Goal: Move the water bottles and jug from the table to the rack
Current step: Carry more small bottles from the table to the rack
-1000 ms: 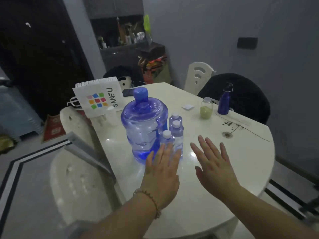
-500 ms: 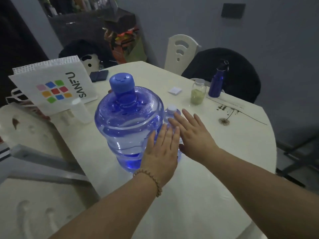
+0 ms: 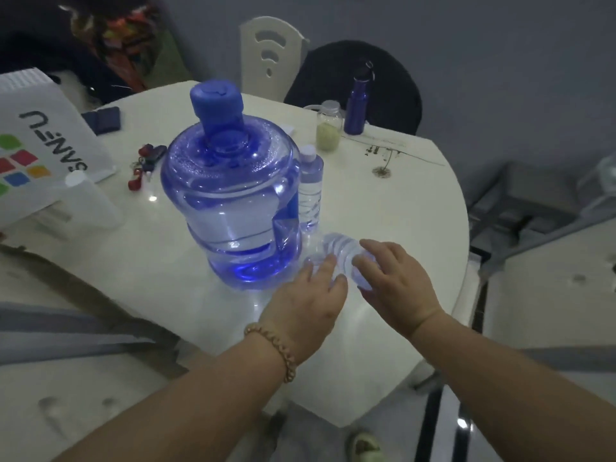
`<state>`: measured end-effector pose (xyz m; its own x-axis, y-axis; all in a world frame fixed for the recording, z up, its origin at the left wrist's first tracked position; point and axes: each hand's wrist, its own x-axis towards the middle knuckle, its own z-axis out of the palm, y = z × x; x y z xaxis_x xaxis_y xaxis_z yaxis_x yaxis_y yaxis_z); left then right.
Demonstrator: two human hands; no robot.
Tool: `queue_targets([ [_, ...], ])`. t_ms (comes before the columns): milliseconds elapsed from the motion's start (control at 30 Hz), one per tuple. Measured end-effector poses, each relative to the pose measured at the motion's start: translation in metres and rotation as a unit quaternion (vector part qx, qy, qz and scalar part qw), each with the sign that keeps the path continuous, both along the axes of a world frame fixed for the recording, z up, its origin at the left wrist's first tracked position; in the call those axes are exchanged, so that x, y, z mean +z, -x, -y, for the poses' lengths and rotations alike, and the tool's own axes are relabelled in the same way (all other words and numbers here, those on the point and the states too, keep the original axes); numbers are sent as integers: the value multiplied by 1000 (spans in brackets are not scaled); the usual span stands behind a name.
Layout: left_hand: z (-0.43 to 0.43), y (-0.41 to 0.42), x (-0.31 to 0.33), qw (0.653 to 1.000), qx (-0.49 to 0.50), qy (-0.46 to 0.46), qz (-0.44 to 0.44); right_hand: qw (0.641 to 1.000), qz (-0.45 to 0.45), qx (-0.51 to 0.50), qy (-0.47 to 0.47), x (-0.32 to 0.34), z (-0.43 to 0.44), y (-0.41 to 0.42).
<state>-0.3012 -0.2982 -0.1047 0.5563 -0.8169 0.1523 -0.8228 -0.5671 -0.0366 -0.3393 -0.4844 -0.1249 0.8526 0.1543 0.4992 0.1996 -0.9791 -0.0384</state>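
Observation:
A large blue water jug with a blue cap stands in the middle of the white round table. One small clear water bottle stands upright, touching the jug's right side. In front of it, two more small clear bottles are tipped toward me, low over the table. My left hand, with a bead bracelet on the wrist, curls around the left one. My right hand grips the right one. Their caps are hidden under my hands.
A white shopping bag and a white plastic container sit at the left, keys beside the jug. A glass jar and a blue metal flask stand at the far edge. Chairs ring the table.
My head has come closer and looks further down. Both hands have closed on two small bottles and tipped them toward me, away from the jug. The third bottle still stands.

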Motion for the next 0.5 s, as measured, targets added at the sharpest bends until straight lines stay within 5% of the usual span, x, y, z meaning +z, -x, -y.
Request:
queue_targets([
  [333,19,71,-48,993,72,-28,-94,972,-191,-133,-26,-85,-35,82],
  [500,16,78,-86,990,104,10,-92,967,-167,-184,-63,-94,-46,99],
])
